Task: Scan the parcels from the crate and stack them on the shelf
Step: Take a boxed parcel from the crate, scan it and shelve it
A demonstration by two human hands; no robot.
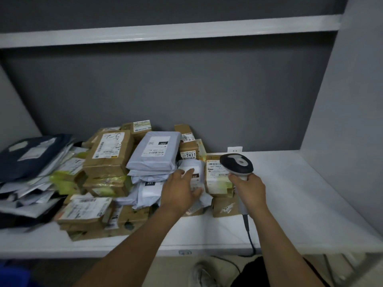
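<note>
White poly parcel [189,165] lies directly under the left hand [180,190] on the shelf [300,199]. It sits in the gap between the stack of grey mailers [153,154] on the little-finger side and a brown labelled box [217,179] on the thumb side. Its long axis runs away from the person, roughly in line with the fingers. The far end shows just past the fingertips and the crumpled near end shows below the thumb.

The left fingers [187,172] lie close together across the top of the parcel, and the thumb hooks round its right edge, so the hand holds it loosely from above.

The right hand [247,189] is just beside the brown box, with all its fingers wrapped round the handle of the scanner [236,163]. The scanner's head rises beyond the knuckles, and its cable hangs off the front of the shelf.

Only 1 hand is on the parcel, and the other is occupied. My reading is that the parcel is being seated in the gap. Letting go would mean opening the thumb and drawing the hand back along the parcel's long axis. The soft bag could drag out with the palm, and the leaning grey mailers could slump into the slot.
</note>
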